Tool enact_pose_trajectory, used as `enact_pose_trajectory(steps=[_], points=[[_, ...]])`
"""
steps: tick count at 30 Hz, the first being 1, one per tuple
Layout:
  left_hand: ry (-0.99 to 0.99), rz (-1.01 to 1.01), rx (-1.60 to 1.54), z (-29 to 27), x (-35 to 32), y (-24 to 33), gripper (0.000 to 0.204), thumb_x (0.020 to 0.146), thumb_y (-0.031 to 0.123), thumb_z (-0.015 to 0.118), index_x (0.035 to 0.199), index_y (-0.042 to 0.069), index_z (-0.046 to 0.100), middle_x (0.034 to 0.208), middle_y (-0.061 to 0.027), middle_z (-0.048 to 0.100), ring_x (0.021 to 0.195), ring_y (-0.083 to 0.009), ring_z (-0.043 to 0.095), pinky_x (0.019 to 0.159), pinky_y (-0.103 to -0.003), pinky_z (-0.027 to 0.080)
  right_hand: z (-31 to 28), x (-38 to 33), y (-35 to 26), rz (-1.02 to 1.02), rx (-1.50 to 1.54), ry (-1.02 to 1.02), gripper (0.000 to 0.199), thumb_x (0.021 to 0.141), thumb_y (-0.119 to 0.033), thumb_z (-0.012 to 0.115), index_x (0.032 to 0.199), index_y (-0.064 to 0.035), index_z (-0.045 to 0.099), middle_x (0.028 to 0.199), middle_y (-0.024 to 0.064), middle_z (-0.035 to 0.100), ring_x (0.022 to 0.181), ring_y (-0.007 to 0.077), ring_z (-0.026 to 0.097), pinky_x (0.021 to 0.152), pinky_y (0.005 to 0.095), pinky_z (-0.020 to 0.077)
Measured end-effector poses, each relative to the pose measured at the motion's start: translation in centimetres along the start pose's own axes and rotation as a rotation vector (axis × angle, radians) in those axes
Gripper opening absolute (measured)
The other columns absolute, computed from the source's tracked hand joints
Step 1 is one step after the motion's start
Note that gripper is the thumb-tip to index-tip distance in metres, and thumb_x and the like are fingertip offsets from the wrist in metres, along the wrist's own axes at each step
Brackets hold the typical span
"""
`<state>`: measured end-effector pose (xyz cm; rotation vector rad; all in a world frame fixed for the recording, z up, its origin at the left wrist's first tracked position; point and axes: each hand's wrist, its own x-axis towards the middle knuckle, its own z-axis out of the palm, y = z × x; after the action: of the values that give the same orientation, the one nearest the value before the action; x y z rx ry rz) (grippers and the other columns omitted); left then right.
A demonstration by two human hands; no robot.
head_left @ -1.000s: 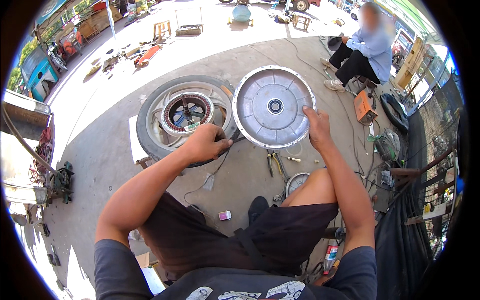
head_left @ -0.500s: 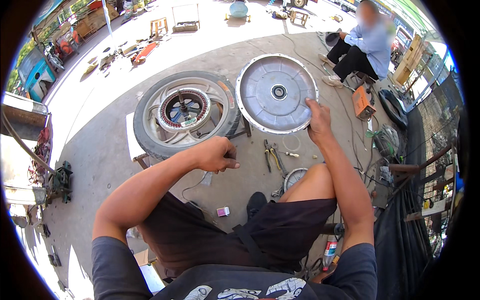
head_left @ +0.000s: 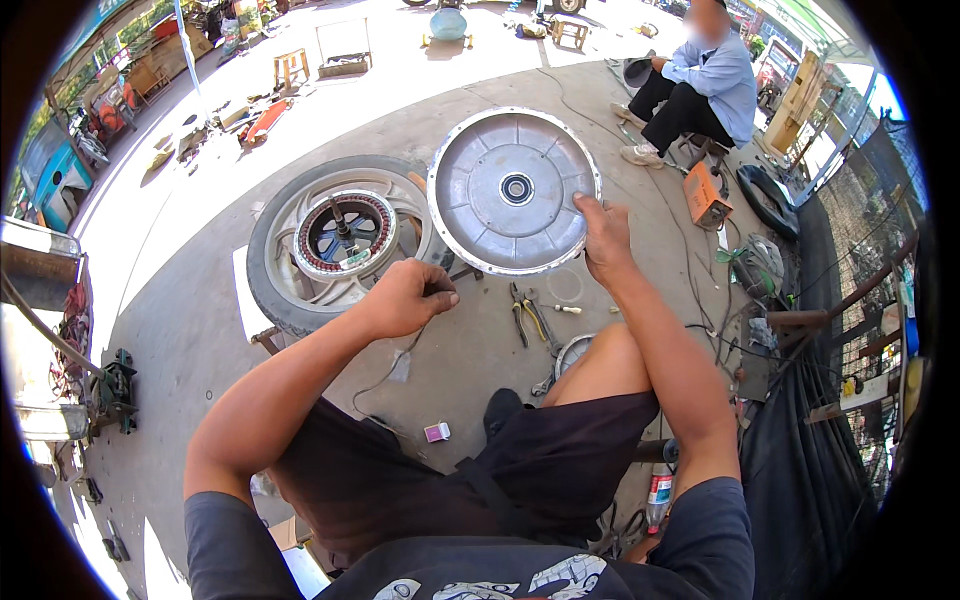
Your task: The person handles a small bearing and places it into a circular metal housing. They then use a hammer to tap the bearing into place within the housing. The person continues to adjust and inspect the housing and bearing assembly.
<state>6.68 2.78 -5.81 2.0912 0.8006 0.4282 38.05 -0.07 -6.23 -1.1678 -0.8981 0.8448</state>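
My right hand (head_left: 608, 234) grips the right rim of a round grey metal hub cover (head_left: 475, 210), thumb on its inner face. The cover is raised with its dished side toward me, and a bearing (head_left: 517, 189) sits at its centre. Left of it, a spoked motor wheel with a black tyre (head_left: 268, 275) lies flat on a stand. Inside its hub are a ring of copper windings (head_left: 384, 228) and an upright axle (head_left: 339, 218). My left hand (head_left: 405, 298) hovers by the tyre's near edge, fingers curled against the thumb; whatever they hold is hidden.
Pliers (head_left: 520, 318) and a wrench (head_left: 552, 345) lie on the ground before me, near a small pink-and-white box (head_left: 437, 432). A person (head_left: 708, 85) sits at the far right beside an orange machine (head_left: 707, 197). Cables (head_left: 672, 235) cross the floor on the right.
The whole view has shifted, so the scene sits further left. The cover now overlaps the tyre's right edge in view. My right hand keeps its grip, and the left stays curled.
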Motion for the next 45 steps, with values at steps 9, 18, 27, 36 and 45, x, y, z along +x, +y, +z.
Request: enact_pose_trajectory(steps=[9,18,27,36,45], points=[[0.112,-0.163,-0.187,-2.1,-0.4,-0.2,0.028,0.090,0.017,0.072,0.097,-0.008,0.065,0.081,-0.0093,0.069,0.071,-0.0128,0.064,0.066,-0.028,0.052,1.3,-1.0,-0.9,-0.056,-0.116,-0.030,0.033,0.089,-0.024,0.064,0.083,0.0088,0.068,0.076,0.0100,0.068,0.063,0.0136,0.062,0.058,0.0281,0.0476],[0.180,-0.155,-0.567,-3.2,0.4,-0.5,0.053,0.095,0.033,0.067,0.126,-0.008,0.052,0.112,-0.0149,0.065,0.098,-0.0220,0.067,0.082,-0.035,0.058,1.0,-1.2,-0.5,-0.155,-0.210,-0.057,0.037,0.090,-0.025,0.062,0.066,0.0022,0.064,0.062,0.0008,0.060,0.057,0.0079,0.052,0.051,0.0285,0.0399],[0.188,-0.078,-0.691,-3.1,0.5,-0.8,0.030,0.100,0.024,0.059,0.114,-0.002,0.062,0.099,-0.0081,0.070,0.086,-0.0173,0.070,0.079,-0.032,0.060,1.0,-1.7,-1.0,-0.185,-0.335,-0.190,0.036,0.093,-0.028,0.061,0.073,0.0022,0.066,0.066,-0.0006,0.059,0.063,0.0068,0.051,0.055,0.0282,0.0407],[0.303,-0.195,-0.692,-3.1,0.1,-1.0,0.023,0.101,0.017,0.055,0.113,-0.001,0.063,0.099,-0.0084,0.070,0.084,-0.0172,0.070,0.075,-0.033,0.061,2.0,-2.3,-1.9,-0.220,-0.373,-0.288,0.055,0.101,-0.046,0.054,0.075,0.0014,0.063,0.068,-0.0001,0.058,0.066,0.0071,0.050,0.056,0.0285,0.0407],[0.285,-0.239,-0.720,-3.4,-0.2,-1.8,0.025,0.100,0.018,0.055,0.113,-0.001,0.064,0.098,-0.0091,0.070,0.082,-0.0166,0.070,0.070,-0.033,0.061,1.7,-2.1,-3.0,-0.108,-0.339,-0.278,0.060,0.106,-0.047,0.038,0.080,0.0006,0.064,0.073,-0.0001,0.059,0.072,0.0084,0.050,0.065,0.0295,0.0417]])
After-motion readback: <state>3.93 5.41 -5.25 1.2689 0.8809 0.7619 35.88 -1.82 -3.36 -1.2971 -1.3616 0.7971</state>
